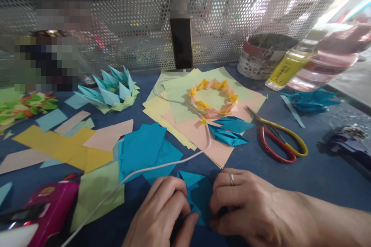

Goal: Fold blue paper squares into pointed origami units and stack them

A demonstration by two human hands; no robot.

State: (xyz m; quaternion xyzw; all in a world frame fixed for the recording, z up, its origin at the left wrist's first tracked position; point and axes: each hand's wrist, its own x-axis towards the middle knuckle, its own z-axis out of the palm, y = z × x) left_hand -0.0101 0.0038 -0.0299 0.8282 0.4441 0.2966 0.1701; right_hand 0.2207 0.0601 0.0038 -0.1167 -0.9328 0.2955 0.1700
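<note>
A sheet of blue paper, partly folded, lies at the front of the table between my two hands. My left hand curls over its left side, thumb and fingers pinching the edge. On the right side my right hand, a ring on one finger, grips the paper with bent fingers; its fingertips are partly hidden. Just beyond lies a stack of blue paper squares. Folded blue paper pieces rest near the scissors with red and yellow handles.
A white cable crosses the table. Behind it sits a yellow and peach paper ring on pastel sheets. A light-blue paper crown, a magenta device, bottles, a basket and a phone stand around.
</note>
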